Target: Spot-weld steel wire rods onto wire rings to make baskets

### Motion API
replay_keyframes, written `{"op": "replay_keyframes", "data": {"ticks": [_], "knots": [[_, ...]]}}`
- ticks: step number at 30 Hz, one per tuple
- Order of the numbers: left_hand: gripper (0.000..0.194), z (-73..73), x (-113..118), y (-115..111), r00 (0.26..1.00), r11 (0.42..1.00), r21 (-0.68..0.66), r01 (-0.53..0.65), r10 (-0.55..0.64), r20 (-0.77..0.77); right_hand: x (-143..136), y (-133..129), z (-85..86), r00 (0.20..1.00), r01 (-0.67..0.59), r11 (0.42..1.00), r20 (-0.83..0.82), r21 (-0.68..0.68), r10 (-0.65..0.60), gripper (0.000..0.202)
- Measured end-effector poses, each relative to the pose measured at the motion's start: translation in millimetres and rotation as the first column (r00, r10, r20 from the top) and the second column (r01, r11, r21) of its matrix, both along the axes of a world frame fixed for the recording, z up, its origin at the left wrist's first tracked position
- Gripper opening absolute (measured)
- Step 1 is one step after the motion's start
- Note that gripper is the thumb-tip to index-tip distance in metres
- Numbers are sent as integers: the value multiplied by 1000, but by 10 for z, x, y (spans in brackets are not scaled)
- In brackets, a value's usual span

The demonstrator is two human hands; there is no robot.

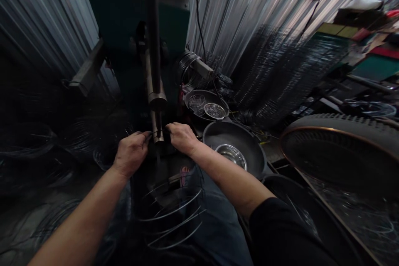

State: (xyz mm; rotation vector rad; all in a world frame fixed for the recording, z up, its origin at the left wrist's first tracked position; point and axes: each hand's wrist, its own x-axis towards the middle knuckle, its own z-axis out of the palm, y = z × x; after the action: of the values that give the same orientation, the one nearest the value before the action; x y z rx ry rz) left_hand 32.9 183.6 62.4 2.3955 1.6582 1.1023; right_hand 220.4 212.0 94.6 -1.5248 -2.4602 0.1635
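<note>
A thin wire (159, 131) runs across the lower metal post (158, 136) of a dark green machine (115, 20). My left hand (132, 151) pinches its left end, just left of the post. On the other side, my right hand (181, 137) has its fingers closed round the right end. Above the wire, the machine's upper cylinder (157, 100) stands apart from the lower post. Curved wire rings (174, 212) hang below my hands, in front of my legs; how they join the held wire is too dark to tell.
Round pans (215, 131) stand to the right, one holding a shiny steel bowl (232, 156). Behind them are wire coils (187, 68) and stacked wire rings (268, 75). A large round fan-like guard (336, 133) is at the far right.
</note>
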Motion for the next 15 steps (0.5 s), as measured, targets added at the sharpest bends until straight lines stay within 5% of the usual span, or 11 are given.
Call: {"op": "replay_keyframes", "data": {"ticks": [15], "knots": [[32, -74, 27, -26, 999, 998, -55, -37, 36, -14, -19, -44, -30, 999, 17, 1000, 46, 14, -18, 30]]}}
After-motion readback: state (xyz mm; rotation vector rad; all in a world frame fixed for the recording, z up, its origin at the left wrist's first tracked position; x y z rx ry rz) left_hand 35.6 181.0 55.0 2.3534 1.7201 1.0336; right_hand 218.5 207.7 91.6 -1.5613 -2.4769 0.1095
